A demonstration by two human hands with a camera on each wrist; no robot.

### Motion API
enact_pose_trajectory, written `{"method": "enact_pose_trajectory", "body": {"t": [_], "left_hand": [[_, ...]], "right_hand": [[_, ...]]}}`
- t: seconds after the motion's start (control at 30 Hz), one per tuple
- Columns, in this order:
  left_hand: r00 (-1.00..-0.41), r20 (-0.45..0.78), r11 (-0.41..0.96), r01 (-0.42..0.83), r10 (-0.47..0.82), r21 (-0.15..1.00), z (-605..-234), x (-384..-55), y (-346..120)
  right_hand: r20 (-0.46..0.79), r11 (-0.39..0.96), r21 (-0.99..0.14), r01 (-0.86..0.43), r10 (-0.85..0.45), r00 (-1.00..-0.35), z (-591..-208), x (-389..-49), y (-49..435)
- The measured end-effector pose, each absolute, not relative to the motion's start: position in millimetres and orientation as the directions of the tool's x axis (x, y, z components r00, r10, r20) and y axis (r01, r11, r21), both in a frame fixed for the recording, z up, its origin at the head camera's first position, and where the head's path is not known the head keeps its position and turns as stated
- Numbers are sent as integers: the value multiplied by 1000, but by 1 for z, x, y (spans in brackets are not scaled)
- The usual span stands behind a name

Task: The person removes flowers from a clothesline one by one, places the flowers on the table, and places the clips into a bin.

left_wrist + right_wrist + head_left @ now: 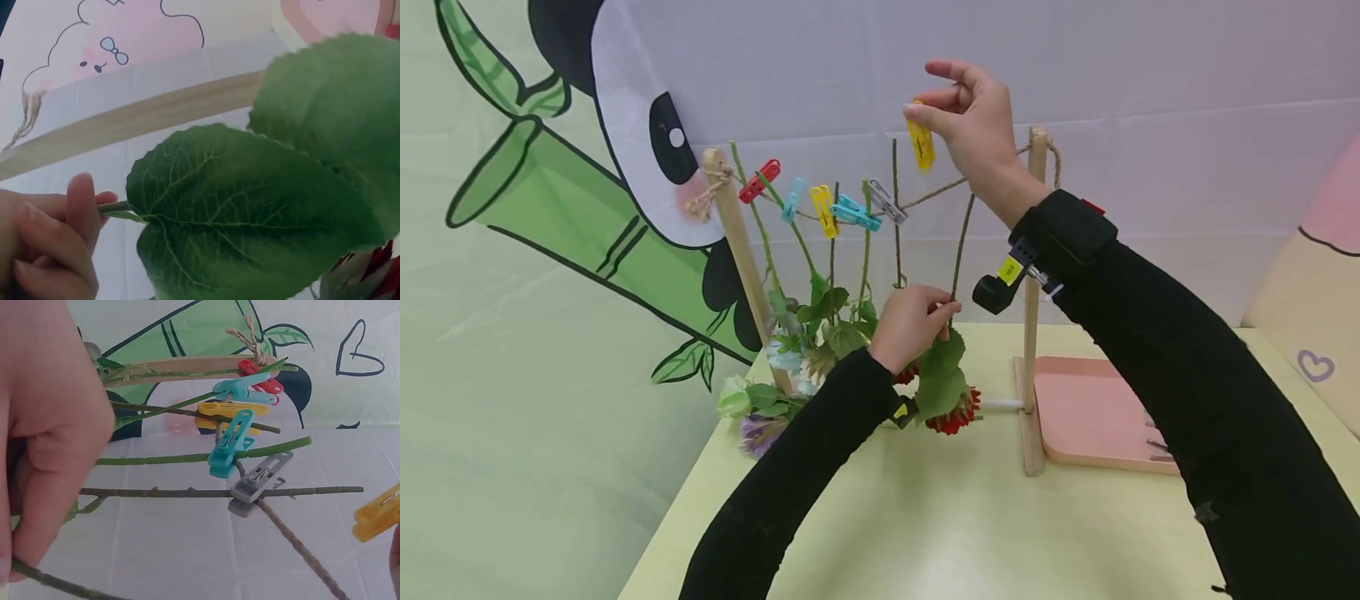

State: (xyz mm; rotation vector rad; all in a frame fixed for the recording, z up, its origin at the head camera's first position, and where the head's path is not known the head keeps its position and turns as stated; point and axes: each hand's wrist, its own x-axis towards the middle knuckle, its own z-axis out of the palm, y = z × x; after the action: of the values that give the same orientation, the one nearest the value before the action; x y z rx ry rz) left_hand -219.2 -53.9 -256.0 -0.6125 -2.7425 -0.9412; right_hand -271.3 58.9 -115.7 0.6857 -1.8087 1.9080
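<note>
The right hand (981,125) is raised above the rope (936,193) and pinches a yellow clothespin (922,143) between thumb and index finger, while the middle finger is extended more loosely. The clothespin hangs downward from the fingertips, a little tilted, apart from the rope.

The left hand (917,325) is lower, and its thumb and fingers are closed around a dark stem (964,242). The stem goes up from this hand, slightly leaning, and its upper part is near the rope; whether it touches the rope, I cannot tell. Just below the hand are broad green leaves (942,387) and, under them, a red flower (955,414) with its head downward, above the table (925,517).

To the left, five clothespins sit on the rope with stems: red (760,181), light blue (792,200), yellow (823,210), turquoise (856,213) and grey (887,202). The rope is tied between a left post (741,242) and a right post (1032,333). Near the left edge of the table lies a purple flower (762,433); toward its far right corner is a pink tray (1093,408).
</note>
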Motion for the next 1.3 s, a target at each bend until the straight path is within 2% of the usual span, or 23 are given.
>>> {"method": "enact_pose_trajectory", "body": {"t": [0.13, 0.23, 0.3, 0.4, 0.57, 0.63, 0.67, 0.73, 0.77, 0.8, 0.9, 1.0, 1.07, 1.13, 1.2, 1.3], "left_hand": [[-878, 276, 729, 479, 391, 489, -264, -204, -57], [-838, 271, 741, 546, 474, 391, -269, -186, -62], [-814, 263, 752, 580, 518, 315, -274, -172, -65], [-788, 240, 789, 603, 567, 115, -283, -151, -72], [-745, 205, 767, 575, 635, -286, -309, -117, -89], [-730, 221, 745, 543, 647, -388, -321, -109, -98], [-730, 229, 743, 524, 644, -417, -326, -106, -102], [-727, 254, 733, 473, 638, -488, -336, -105, -110], [-729, 265, 731, 446, 631, -516, -341, -106, -114], [-723, 285, 729, 420, 629, -540, -347, -108, -118], [-715, 346, 738, 348, 608, -578, -374, -130, -136], [-689, 414, 758, 308, 595, -575, -441, -187, -172], [-729, 394, 775, 293, 560, -560, -484, -229, -196], [-742, 380, 772, 284, 553, -569, -528, -270, -223], [-760, 355, 763, 274, 544, -585, -542, -291, -238], [-719, 393, 755, 279, 574, -593, -556, -312, -252]], "right_hand": [[694, -104, -719, -688, -36, -719, -120, -256, 67], [820, -97, -571, -815, -10, -573, -131, -238, 76], [897, -93, -439, -894, 11, -442, -141, -224, 85], [977, -30, -207, -978, 48, -208, -164, -204, 102], [982, 214, 161, -963, 62, 178, -217, -177, 130], [959, 285, 264, -921, 20, 281, -242, -172, 143], [952, 327, 290, -899, -8, 304, -255, -171, 152], [955, 418, 295, -859, -93, 283, -284, -174, 173], [959, 463, 283, -840, -156, 237, -298, -177, 187], [957, 520, 272, -810, -236, 170, -313, -179, 201], [889, 665, 261, -700, -448, -94, -354, -186, 243], [764, 724, 306, -618, -574, -295, -387, -194, 275], [716, 726, 287, -625, -596, -363, -404, -200, 288], [683, 721, 236, -652, -600, -416, -418, -205, 296], [650, 725, 165, -669, -590, -479, -428, -208, 301], [593, 738, 75, -671, -574, -565, -438, -212, 306]]}}
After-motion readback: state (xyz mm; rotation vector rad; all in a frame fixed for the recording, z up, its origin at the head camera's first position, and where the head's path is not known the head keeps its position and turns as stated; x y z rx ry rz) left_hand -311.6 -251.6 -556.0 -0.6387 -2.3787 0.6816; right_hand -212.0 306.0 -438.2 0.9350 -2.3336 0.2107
